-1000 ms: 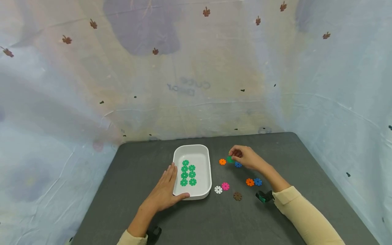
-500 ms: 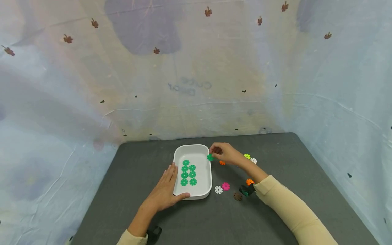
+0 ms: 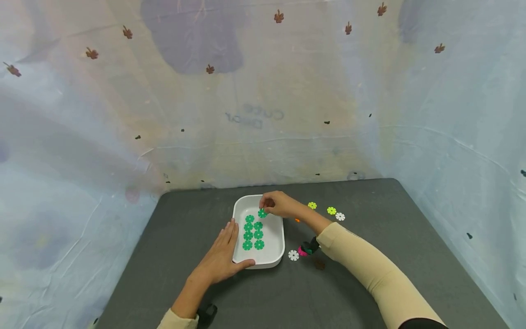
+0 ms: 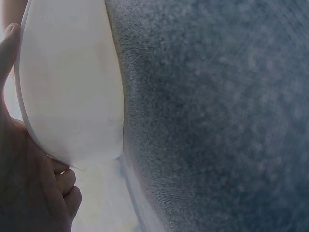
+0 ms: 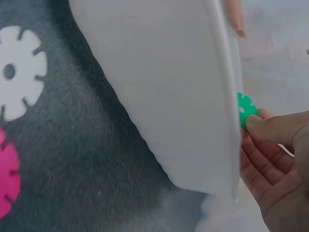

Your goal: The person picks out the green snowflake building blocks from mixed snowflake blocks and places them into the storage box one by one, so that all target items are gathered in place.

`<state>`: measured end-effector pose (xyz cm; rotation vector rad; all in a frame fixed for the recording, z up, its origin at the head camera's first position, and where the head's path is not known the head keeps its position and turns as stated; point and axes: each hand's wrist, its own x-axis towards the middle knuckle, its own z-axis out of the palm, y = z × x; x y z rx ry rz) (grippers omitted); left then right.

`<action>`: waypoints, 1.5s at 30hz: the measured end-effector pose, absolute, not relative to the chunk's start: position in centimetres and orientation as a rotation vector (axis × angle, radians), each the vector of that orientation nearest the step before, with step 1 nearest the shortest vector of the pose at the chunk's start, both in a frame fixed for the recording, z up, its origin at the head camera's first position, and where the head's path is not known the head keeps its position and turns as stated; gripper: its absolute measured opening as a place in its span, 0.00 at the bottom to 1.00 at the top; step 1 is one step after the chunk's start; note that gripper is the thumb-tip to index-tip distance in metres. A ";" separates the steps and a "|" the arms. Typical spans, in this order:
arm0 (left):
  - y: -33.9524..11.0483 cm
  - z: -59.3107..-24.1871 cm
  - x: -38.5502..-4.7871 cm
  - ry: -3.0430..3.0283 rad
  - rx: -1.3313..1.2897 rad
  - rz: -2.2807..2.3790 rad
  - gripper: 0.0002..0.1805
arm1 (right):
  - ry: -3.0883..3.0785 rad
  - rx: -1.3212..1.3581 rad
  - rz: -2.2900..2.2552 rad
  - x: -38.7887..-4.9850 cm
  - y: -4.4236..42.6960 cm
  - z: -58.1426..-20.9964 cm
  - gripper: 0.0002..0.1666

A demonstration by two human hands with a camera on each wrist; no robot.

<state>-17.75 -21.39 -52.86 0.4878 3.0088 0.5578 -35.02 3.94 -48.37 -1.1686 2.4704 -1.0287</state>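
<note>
A white tray stands on the dark table, with several notched green plastic discs lying in it in two columns. My left hand rests along the tray's left rim with straight fingers, its thumb on the near rim. In the left wrist view the tray's outer wall fills the space beside that thumb. Over the far right part of the tray, my right hand pinches another green disc between thumb and fingers. That disc stays just above the tray floor or touches it; I cannot tell which.
Right of the tray lie loose discs: two yellow ones, two white ones, a pink one and a brown one. An orange disc is partly covered by the right arm. A pale curtain hangs behind the table.
My right hand has carried the green disc leftward from among the loose discs, across the tray's right rim, to over the tray. The left hand has stayed put.
</note>
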 end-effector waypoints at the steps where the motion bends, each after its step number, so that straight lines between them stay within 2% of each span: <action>1: -21.4 -52.9 -17.7 3.006 0.485 0.550 0.71 | 2.466 -1.183 -1.021 -35.2 3.6 -48.6 0.05; 19: -21.6 -53.1 -17.9 2.963 0.468 0.512 0.71 | 2.533 -1.134 -0.805 -37.2 0.3 -49.9 0.05; 37: -21.5 -53.0 -17.7 2.985 0.472 0.535 0.70 | 2.607 -1.096 -0.672 -37.2 -0.3 -50.5 0.03; 45: -21.4 -52.9 -17.9 2.985 0.463 0.529 0.71 | 2.622 -1.134 -0.702 -36.7 0.2 -49.7 0.05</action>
